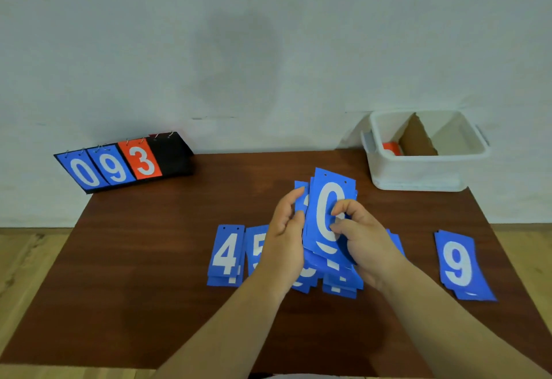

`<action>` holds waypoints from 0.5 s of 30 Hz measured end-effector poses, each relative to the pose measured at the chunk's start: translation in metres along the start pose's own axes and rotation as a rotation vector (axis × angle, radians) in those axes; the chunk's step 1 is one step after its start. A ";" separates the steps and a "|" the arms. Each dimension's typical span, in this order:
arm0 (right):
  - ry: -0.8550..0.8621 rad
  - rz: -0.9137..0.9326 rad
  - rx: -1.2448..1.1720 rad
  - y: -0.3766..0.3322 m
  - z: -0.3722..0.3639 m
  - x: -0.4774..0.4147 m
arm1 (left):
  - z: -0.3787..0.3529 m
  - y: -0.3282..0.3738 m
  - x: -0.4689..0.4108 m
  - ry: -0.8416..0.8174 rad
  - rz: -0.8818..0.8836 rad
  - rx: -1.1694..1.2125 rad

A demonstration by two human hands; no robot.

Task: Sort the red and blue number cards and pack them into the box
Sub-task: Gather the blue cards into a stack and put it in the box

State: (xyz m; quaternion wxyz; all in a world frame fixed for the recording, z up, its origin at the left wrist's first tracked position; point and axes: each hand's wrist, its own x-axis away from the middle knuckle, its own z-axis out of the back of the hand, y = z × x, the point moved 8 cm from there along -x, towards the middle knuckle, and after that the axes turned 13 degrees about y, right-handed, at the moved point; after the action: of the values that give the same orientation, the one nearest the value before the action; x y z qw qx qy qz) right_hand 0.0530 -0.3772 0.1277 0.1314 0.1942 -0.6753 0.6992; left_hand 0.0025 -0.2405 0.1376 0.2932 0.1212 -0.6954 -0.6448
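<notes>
Logging from my remote station, I entered these items, each placed against the white plastic box [418, 174].

1. White plastic box, on the dark brown wooden table [149, 259], hard by the wall. A brown cardboard divider [416, 139] crossed its inside, and a red card [390, 148] lay in the compartment left of that divider.
2. Uneven stack of blue number cards [328, 214], white 0 on top, held off the table, left of the box and nearer to me. Its long axis ran away from me, punched end toward the wall.
3. Left hand [285, 229], fingers curled round the stack's left edge.
4. Right hand [361, 235], thumb and forefinger pinching the face of the 0 card.
5. Blue pile topped with a 4 [225, 254], flat, well left of the box.
6. Blue pile topped with a 9 [458, 263], flat, on my side of the box.
7. Further blue piles [340, 283] beneath the hands, numerals partly hidden.
8. Black flip scoreboard [125, 163] reading 0, 9, 3, far left of the box.

Note: the box lay right of and beyond the held stack, so I judged the right hand the nearer carrier. Gathering looked unfinished.
</notes>
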 end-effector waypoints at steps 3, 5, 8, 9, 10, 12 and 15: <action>-0.027 -0.049 0.011 0.005 0.012 0.002 | -0.016 0.007 0.012 -0.056 -0.105 -0.086; -0.058 -0.059 -0.015 0.005 0.017 0.003 | -0.021 0.006 0.014 -0.098 -0.085 -0.083; -0.161 -0.092 -0.072 0.009 0.014 0.002 | -0.016 0.007 0.015 -0.113 -0.111 -0.145; -0.194 -0.096 -0.073 0.010 0.010 0.003 | -0.011 0.007 0.014 -0.096 -0.139 -0.205; -0.208 -0.088 -0.066 0.012 0.007 0.002 | -0.007 0.005 0.013 -0.084 -0.170 -0.275; -0.201 -0.040 -0.021 0.011 -0.001 0.002 | 0.001 -0.001 0.012 -0.070 -0.194 -0.405; -0.215 0.019 0.065 0.012 -0.019 -0.002 | 0.021 -0.013 0.004 -0.037 -0.180 -0.455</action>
State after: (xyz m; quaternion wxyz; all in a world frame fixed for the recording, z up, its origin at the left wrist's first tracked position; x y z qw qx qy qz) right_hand 0.0478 -0.3586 0.1157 0.0450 0.2659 -0.6643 0.6971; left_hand -0.0157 -0.2270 0.1261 0.2415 0.1019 -0.5236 -0.8106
